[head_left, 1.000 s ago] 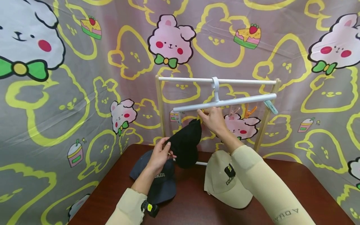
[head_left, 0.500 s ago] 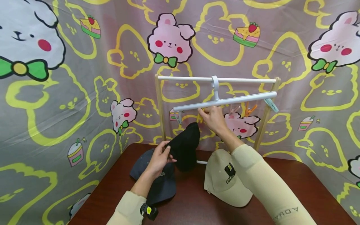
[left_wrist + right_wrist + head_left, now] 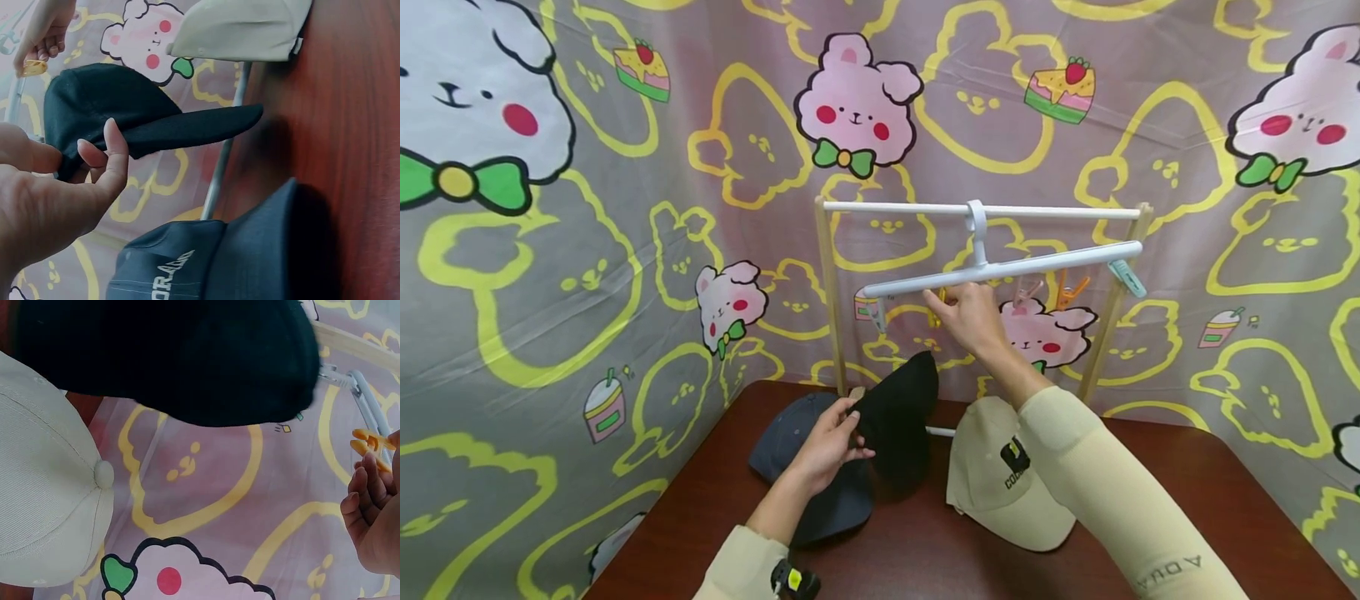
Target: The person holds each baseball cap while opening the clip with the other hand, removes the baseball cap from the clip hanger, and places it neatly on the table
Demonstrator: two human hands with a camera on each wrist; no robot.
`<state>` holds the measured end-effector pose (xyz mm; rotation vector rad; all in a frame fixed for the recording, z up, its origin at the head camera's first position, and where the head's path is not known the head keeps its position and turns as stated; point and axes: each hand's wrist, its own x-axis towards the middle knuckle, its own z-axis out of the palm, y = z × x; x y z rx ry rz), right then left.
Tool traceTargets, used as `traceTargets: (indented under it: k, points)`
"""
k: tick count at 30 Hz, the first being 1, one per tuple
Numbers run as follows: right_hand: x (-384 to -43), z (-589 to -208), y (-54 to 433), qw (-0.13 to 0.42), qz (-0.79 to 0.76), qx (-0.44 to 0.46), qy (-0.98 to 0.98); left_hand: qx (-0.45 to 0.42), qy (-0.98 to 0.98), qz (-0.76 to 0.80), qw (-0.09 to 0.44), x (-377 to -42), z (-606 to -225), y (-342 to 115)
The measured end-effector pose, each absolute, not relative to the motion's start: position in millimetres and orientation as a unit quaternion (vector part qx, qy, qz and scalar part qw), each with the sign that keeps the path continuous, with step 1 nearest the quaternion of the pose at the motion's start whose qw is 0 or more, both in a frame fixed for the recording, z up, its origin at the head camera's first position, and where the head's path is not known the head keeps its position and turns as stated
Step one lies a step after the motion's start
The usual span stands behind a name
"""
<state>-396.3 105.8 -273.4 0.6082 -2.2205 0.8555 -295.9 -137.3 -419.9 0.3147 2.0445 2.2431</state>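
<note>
In the head view my left hand (image 3: 831, 446) pinches the edge of a black cap (image 3: 898, 417), fingers and thumb on its left side. The cap is off the table, below a white hanger (image 3: 1037, 262) that tilts with its left end lower. My right hand (image 3: 973, 317) is just under the hanger's bar and grips a yellow clothespin (image 3: 370, 447), seen best in the right wrist view. No cap is between the clothespin's jaws there. A navy cap (image 3: 790, 442) lies behind my left hand, partly hidden. The beige cap (image 3: 992, 475) sits below my right forearm.
The hanger hooks over the white rail (image 3: 895, 207) of a wooden-sided rack (image 3: 829, 292). Several more clothespins hang from it, including an orange clothespin (image 3: 1071, 290) and a teal clothespin (image 3: 1127, 278). A patterned curtain (image 3: 760, 150) stands behind the dark red table (image 3: 925, 558).
My left hand has lowered the black cap, widening the gap between it and the hanger. My right hand stays at the yellow clothespin.
</note>
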Motion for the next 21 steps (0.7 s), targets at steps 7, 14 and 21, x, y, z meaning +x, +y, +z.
traceTargets:
  k: [7, 14, 21]
  points:
    - [-394, -273, 103, 0.347, 0.310, 0.216, -0.858, 0.084, 0.666, 0.739, 0.059, -292, -433, -135]
    - [-393, -275, 99, 0.362, 0.300, 0.207, -0.858, 0.077, 0.664, 0.742, 0.054, -292, -444, -131]
    - [-394, -274, 98, 0.359, 0.306, 0.212, -0.856, 0.063, 0.675, 0.733, 0.050, -289, -455, -125]
